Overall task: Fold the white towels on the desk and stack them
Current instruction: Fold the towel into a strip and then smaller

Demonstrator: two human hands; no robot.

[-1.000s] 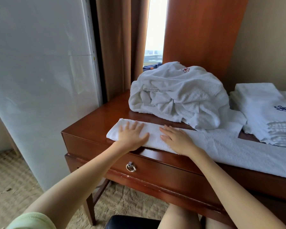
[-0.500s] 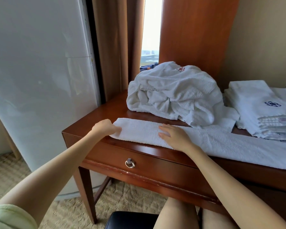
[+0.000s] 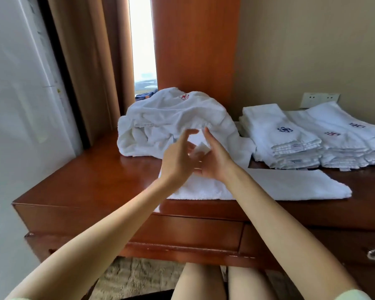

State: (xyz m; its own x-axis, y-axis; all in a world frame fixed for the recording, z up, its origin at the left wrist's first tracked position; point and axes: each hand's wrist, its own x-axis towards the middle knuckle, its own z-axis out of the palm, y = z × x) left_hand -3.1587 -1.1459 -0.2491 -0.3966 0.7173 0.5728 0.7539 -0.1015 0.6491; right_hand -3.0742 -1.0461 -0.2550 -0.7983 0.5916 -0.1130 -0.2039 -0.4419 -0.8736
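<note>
Now lifted off the desk's front edge, the towel strip's left end is pinched in my right hand; my left hand's hold is too blurred to tell. Crosswise fold begun.

Daylight is entering through a narrow window between a brown curtain and a reddish wooden panel. A beige wall with a white socket plate is standing behind the wooden table. Beige carpet is covering the floor.
</note>
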